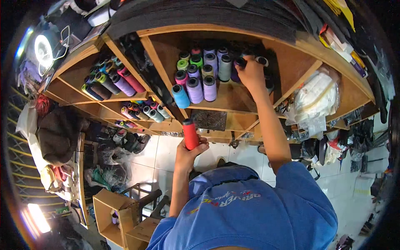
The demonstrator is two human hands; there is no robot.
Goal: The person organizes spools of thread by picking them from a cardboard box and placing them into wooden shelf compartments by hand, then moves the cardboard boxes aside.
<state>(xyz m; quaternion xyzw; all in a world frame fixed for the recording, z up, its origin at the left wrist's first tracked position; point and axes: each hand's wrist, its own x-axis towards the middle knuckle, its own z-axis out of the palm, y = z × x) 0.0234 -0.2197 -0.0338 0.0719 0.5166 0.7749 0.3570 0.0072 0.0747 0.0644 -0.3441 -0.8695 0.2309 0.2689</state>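
My left hand (187, 153) is closed around a red spool of thread (191, 135), held upright with a slight tilt in front of the shelf. Inside the wooden compartment, my right hand (251, 73) has its fingers on the top of a dark purple thread spool (236, 75). Beside it stands a grey spool (225, 68). Further left are several more: lilac spools (194, 90), a blue spool (181, 96) at the front corner, and green and pink ones behind. Part of the dark spool is hidden by my fingers.
The wooden shelf (229, 106) has compartments on both sides. More thread spools (123, 85) fill the left ones. A clear plastic bag with white material (317, 93) sits to the right. Below are an open cardboard box (109, 212) and a dark stool (146, 196) on the tiled floor.
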